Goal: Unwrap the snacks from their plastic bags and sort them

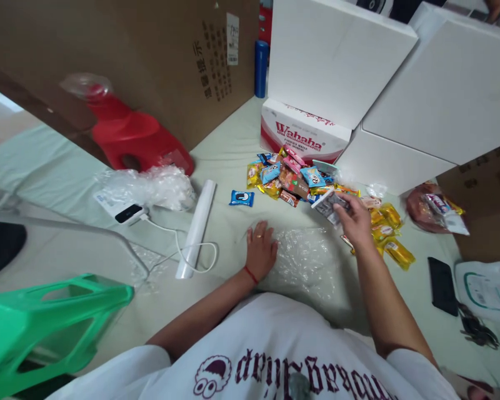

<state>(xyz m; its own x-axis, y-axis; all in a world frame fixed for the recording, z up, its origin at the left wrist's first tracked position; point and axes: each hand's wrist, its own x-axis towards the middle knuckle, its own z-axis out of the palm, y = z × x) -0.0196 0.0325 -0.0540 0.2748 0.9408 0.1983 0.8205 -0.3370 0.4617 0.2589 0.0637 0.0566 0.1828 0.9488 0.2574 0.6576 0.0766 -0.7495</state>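
Grey snack packet (328,204), pinched in the right hand (355,222), sits at the near edge of the snack pile (294,178), roughly one o'clock from the person's chest. That hand is closed on it, thumb on top and fingers curled under, while the left hand (259,250) lies flat and spread, palm down, on the edge of a clear plastic bag (302,258) lying crumpled on the pale green sheet (229,161) at twelve o'clock. To handle this well, I judge the packet should be held by its edge instead of crushed, and the flat hand should pin the film so it does not slide; the bag's mouth cannot be made out, so finding it by feel comes first. Counting: two hands, one packet in the grip, one clear bag under the left palm. One blue packet (241,198) lies alone at eleven o'clock of the left hand. The yellow packets (389,233) at three o'clock of the right hand number about five, though overlap makes that uncertain; the mixed pile holds over a dozen pieces, too tangled to count exactly. Farther off: one Wahaha carton (302,133), three white foam blocks (341,55), one white roll (196,228) at ten o'clock, one black phone (442,286) at four o'clock.
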